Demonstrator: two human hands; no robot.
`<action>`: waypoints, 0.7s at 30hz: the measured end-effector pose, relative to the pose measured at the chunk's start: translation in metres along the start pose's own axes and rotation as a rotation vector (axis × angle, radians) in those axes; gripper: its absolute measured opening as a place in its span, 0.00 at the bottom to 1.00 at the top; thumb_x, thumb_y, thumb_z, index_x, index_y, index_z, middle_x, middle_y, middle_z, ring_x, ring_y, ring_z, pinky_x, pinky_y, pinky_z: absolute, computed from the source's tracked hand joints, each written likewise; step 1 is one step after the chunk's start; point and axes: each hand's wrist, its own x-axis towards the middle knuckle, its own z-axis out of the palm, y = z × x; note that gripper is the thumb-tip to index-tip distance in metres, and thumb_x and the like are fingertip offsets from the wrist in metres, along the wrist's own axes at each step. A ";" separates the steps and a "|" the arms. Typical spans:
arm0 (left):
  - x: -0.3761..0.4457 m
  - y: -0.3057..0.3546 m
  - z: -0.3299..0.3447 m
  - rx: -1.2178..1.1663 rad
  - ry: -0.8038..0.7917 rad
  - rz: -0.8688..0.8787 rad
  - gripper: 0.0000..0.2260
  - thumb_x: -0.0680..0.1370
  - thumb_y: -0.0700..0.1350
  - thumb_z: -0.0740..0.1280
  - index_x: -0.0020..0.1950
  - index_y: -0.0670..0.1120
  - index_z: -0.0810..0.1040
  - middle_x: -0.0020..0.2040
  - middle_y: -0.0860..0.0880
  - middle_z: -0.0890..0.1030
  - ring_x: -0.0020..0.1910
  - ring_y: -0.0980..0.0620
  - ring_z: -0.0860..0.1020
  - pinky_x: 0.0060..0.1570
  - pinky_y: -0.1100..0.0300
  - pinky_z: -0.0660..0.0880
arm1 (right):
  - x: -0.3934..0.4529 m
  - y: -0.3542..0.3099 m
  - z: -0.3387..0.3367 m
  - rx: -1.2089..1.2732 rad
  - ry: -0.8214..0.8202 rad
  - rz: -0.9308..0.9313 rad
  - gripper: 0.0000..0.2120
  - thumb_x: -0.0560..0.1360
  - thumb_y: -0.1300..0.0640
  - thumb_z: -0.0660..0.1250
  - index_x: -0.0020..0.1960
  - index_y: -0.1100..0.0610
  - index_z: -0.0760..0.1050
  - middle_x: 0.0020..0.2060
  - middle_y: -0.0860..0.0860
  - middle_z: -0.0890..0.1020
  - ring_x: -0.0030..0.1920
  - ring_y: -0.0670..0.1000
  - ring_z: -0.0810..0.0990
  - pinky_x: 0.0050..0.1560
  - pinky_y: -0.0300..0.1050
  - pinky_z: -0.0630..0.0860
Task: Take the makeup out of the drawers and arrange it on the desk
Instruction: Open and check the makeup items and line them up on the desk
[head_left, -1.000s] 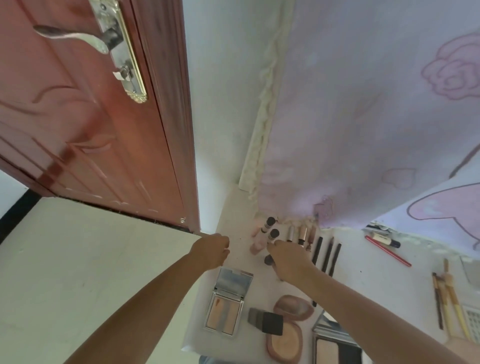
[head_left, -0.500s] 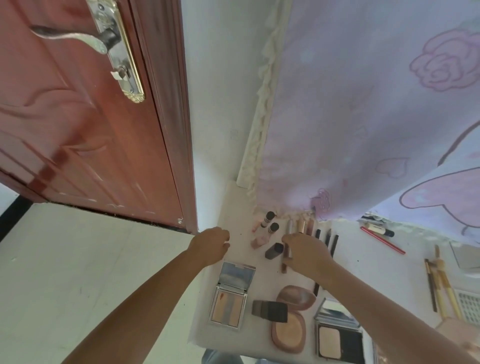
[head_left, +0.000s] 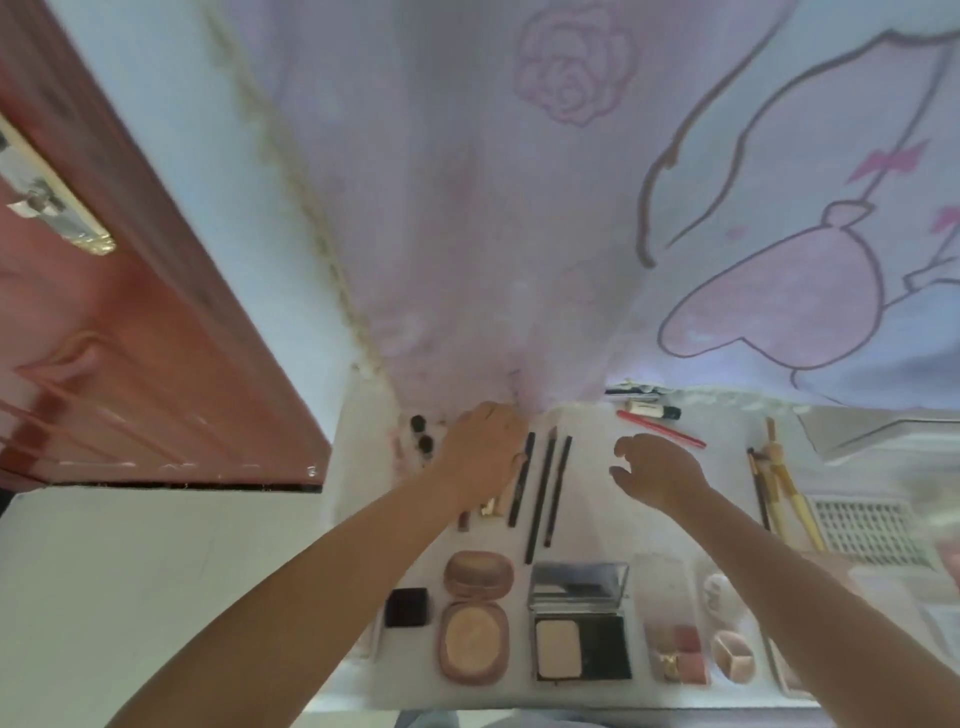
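Makeup lies in rows on the white desk (head_left: 602, 519). My left hand (head_left: 483, 452) rests over a row of small tubes (head_left: 488, 508) at the back left, hiding most of them; what its fingers do is hidden. Just right of it lie three dark pencils (head_left: 543, 488). Two dark-capped bottles (head_left: 422, 435) stand to its left. My right hand (head_left: 657, 470) hovers above bare desk with loosely curled fingers, holding nothing. Nearer me sit a black box (head_left: 408, 606), an open pink compact (head_left: 474, 621), a black mirrored compact (head_left: 579, 621) and a clear palette (head_left: 675, 649).
A pink printed curtain (head_left: 519, 234) hangs down to the desk's back edge. A red-brown door (head_left: 130, 338) stands at the left. A red pencil (head_left: 660, 428), a white tube (head_left: 649, 410), gold brushes (head_left: 784, 488) and a white grille (head_left: 872, 530) lie on the right.
The view has swung right. My left hand moved from the desk's left edge onto the tubes. My right hand left the tubes and shifted right, empty.
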 end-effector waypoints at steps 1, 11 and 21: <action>0.010 0.014 0.003 0.011 -0.035 0.014 0.19 0.81 0.47 0.54 0.71 0.42 0.62 0.72 0.44 0.62 0.72 0.46 0.59 0.71 0.52 0.59 | 0.004 0.014 0.003 0.020 0.010 0.021 0.18 0.79 0.51 0.55 0.67 0.54 0.66 0.65 0.50 0.72 0.67 0.50 0.69 0.64 0.44 0.67; 0.090 0.112 0.065 -0.020 -0.347 -0.106 0.26 0.82 0.48 0.49 0.75 0.39 0.44 0.77 0.42 0.43 0.76 0.45 0.43 0.74 0.55 0.41 | 0.073 0.123 0.011 0.208 0.148 0.065 0.15 0.79 0.60 0.54 0.65 0.61 0.66 0.59 0.57 0.73 0.61 0.56 0.71 0.59 0.44 0.70; 0.102 0.127 0.103 0.029 -0.503 -0.180 0.31 0.81 0.55 0.46 0.73 0.40 0.33 0.74 0.42 0.32 0.74 0.46 0.33 0.72 0.55 0.34 | 0.114 0.140 0.015 0.131 0.129 -0.087 0.16 0.78 0.60 0.56 0.65 0.58 0.69 0.62 0.55 0.71 0.61 0.55 0.71 0.56 0.46 0.73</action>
